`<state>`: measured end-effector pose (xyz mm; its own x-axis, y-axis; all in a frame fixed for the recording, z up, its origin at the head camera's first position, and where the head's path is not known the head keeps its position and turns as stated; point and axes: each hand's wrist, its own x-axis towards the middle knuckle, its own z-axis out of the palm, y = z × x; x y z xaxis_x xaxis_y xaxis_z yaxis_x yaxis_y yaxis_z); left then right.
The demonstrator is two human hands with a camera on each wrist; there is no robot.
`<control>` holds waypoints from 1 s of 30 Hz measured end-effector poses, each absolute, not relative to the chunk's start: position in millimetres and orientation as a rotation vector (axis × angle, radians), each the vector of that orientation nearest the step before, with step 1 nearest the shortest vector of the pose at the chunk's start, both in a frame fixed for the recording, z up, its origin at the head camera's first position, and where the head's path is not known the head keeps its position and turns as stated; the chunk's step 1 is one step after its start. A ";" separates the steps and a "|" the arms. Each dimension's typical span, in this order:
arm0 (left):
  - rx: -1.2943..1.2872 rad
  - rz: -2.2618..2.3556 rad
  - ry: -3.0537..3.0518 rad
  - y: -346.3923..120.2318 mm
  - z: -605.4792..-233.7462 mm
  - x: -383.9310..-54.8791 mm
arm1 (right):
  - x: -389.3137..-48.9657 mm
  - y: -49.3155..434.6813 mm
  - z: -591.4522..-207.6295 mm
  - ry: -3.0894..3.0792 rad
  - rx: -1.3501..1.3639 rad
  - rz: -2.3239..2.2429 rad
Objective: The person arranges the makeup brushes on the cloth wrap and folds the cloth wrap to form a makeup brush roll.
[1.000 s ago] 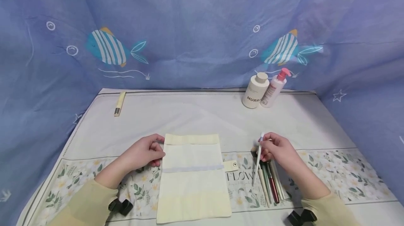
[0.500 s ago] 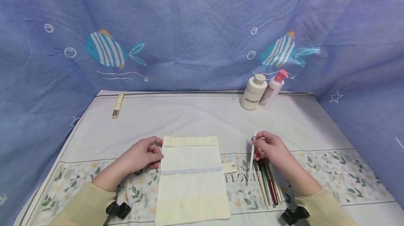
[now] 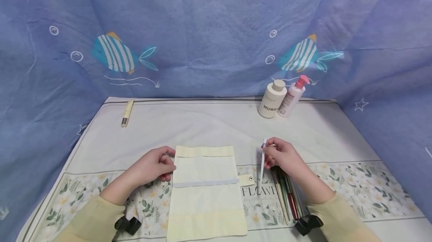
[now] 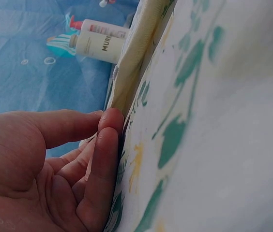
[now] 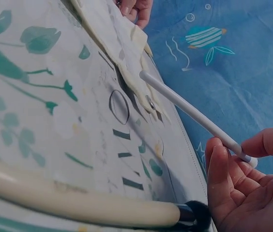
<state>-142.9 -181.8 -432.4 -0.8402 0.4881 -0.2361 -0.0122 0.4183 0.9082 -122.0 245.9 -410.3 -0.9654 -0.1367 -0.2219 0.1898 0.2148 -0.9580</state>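
Note:
A cream fabric roll-up pouch (image 3: 204,199), with a grey-blue band across it and a snap tab (image 3: 247,179) at its right, lies unfolded on the table. My left hand (image 3: 156,164) pinches the pouch's upper left edge; in the left wrist view, thumb and fingertips (image 4: 110,121) meet at the cloth. My right hand (image 3: 280,154) holds a slim white brush (image 3: 261,169) near its pale-tipped end, between thumb and fingers. Its plain handle points down over the printed lettering, close to the tab. In the right wrist view the white brush (image 5: 189,108) slants toward the pouch.
Several makeup brushes (image 3: 288,197) with cream, green and red handles lie beneath my right wrist. Two bottles, one white (image 3: 272,99) and one pink-pumped (image 3: 291,97), stand at the back right. A cream tube (image 3: 127,113) lies at the back left. A blue fish-print curtain (image 3: 209,35) hangs behind.
My right hand has moved left with the white brush, away from the other brushes and toward the pouch's tab. My left hand has stayed at the pouch's left edge.

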 end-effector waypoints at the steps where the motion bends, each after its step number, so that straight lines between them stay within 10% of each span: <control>1: 0.407 1.424 2.201 -182.3 -432.6 -142.3 | -122.5 245.0 -410.2 2.229 0.048 -1.822; 30: 0.383 1.431 2.193 -181.6 -433.8 -143.3 | -150.4 208.3 -402.9 2.242 -0.024 -1.799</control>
